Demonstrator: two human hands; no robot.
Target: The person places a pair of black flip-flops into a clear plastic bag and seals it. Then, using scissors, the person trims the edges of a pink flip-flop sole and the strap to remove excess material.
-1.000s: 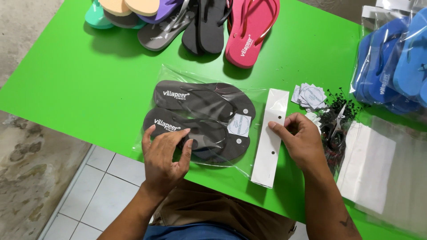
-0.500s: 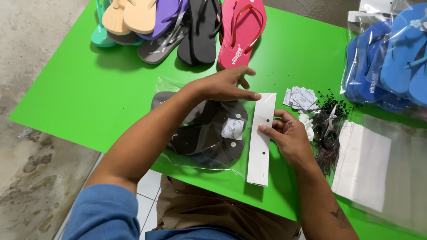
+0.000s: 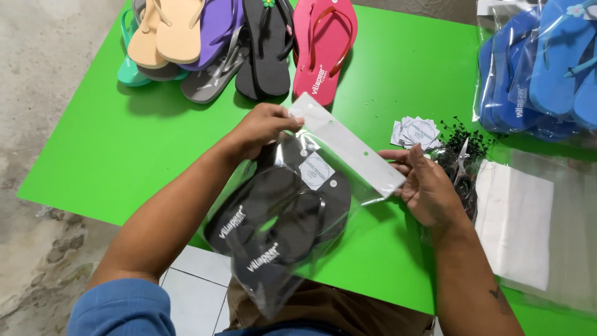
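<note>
Clear plastic bag (image 3: 292, 242), lifted off the green table (image 3: 93, 149) at frame centre, hangs slanted between our hands. Our left hand (image 3: 261, 127) pinches the upper end of its white header strip (image 3: 348, 143), fingers closed on it; our right hand (image 3: 426, 183) holds the lower end, fingers loosely curled. We count two black flip-flops (image 3: 273, 211) inside and one round white tag (image 3: 316, 170). Loose flip-flops (image 3: 249, 37) lie upper left, bagged blue ones (image 3: 541, 62) upper right.

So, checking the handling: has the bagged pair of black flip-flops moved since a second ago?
Yes. The bagged black flip-flops are lifted off the green table, tilted toward its near edge.
</note>
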